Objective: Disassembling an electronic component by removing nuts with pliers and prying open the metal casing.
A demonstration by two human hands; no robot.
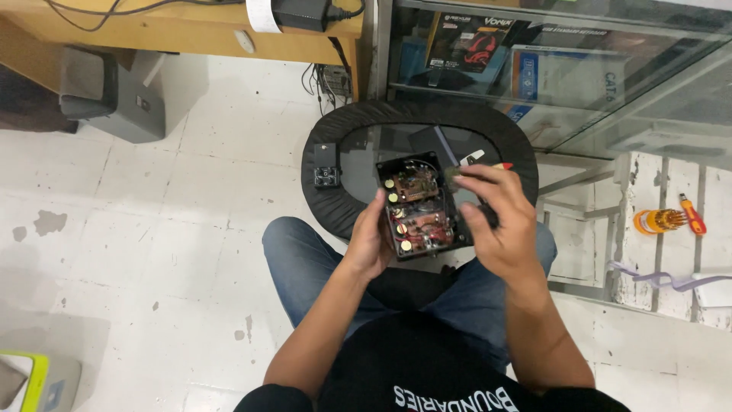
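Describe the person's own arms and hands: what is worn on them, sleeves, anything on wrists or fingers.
Both forearms are bare to above the elbow; only short black sleeves show at the bottom edge. The left hand and right hand wear no gloves. No watch, band or ring is visible on either, though the right hand is slightly blurred.

Black open case (423,210), its circuit board (418,200) brown and reddish with brass-gold round caps. Black fabric rings the stool (396,114); small black box (326,166) at its left edge. Blue jeans (305,263), off-white stained floor tiles (152,229), orange screwdriver set (659,221).
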